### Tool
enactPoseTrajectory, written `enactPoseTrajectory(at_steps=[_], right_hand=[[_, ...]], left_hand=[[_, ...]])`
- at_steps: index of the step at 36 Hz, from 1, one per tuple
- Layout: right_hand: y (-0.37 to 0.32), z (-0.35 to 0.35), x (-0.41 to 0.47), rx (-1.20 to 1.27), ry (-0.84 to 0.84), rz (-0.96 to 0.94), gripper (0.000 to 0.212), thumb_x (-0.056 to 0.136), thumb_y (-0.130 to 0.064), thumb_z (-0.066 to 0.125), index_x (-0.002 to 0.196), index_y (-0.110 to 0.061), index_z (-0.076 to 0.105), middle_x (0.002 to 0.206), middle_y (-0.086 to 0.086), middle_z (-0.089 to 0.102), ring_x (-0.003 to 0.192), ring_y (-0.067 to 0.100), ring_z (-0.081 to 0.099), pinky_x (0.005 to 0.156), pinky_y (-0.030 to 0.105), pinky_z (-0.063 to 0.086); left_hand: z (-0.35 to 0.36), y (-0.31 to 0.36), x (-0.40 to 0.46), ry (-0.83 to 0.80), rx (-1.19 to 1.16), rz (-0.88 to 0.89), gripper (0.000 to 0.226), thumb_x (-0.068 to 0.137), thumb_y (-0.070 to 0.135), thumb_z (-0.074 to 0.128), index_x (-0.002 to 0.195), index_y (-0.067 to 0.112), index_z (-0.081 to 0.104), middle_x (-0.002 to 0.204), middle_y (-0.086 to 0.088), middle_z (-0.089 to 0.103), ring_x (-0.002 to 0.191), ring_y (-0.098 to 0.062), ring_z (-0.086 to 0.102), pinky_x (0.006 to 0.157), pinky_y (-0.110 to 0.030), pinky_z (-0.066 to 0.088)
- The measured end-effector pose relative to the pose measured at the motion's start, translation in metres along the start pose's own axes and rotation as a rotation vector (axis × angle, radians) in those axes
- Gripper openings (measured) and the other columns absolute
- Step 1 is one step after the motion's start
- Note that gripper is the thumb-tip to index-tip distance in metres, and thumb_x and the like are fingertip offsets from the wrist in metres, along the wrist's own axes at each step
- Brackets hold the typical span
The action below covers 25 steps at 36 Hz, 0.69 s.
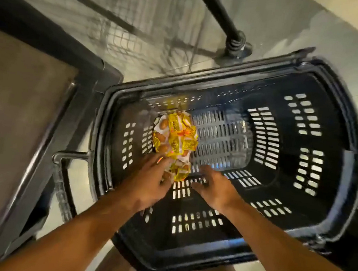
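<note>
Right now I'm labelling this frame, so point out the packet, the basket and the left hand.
packet (176, 139): head view, its yellow middle.
basket (288, 150): head view, bare inner wall.
left hand (147, 182): head view, back of the hand.

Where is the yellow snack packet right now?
Head view: the yellow snack packet lies at the left end of the black basket, the left hand holding its near end, the right hand just beside.

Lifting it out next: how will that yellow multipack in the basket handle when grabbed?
Probably floppy: the yellow multipack looks a lumpy bundle of small packets. Likely light, being thin wrappers. Its glossy film may slip in the grip.
</note>
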State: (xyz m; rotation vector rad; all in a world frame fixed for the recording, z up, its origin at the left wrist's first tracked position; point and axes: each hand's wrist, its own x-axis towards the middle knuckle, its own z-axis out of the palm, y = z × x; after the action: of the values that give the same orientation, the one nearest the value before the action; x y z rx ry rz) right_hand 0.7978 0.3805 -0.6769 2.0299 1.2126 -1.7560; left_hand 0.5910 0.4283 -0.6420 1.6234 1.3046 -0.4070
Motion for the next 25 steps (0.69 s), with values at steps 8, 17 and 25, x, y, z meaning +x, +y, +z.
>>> enactPoseTrajectory(at_steps=[8,17,25], right_hand=[[0.004,0.025,0.113,0.171,0.158,-0.089,0.078,0.087,-0.052,0.073,0.150,-0.028,0.035,0.147,0.003,0.047,0.133,0.025,0.049,0.109,0.049,0.046],[-0.042,0.054,0.191,-0.014,0.249,-0.030,0.130,0.075,-0.061,0.080,0.160,-0.024,-0.011,0.169,0.008,-0.001,0.155,0.039,-0.003,0.123,0.061,0.015],[-0.018,0.032,0.179,0.021,0.332,-0.066,0.090,0.073,-0.043,0.086,0.147,-0.041,0.036,0.139,0.002,0.056,0.127,0.033,0.054,0.103,0.050,0.049]], left_hand=[[0.053,-0.023,0.060,-0.070,-0.007,-0.145,0.047,0.098,0.037,0.046,0.145,0.030,0.041,0.156,0.003,0.034,0.140,-0.021,0.033,0.113,-0.046,0.035],[0.070,-0.037,0.073,-0.014,0.061,-0.271,0.056,0.091,0.051,0.057,0.141,0.034,0.039,0.149,0.003,0.041,0.138,-0.022,0.039,0.109,-0.043,0.042],[0.074,-0.037,0.071,0.009,0.012,-0.263,0.038,0.091,0.047,0.056,0.127,0.035,0.049,0.133,0.006,0.052,0.125,-0.021,0.049,0.094,-0.039,0.048]])
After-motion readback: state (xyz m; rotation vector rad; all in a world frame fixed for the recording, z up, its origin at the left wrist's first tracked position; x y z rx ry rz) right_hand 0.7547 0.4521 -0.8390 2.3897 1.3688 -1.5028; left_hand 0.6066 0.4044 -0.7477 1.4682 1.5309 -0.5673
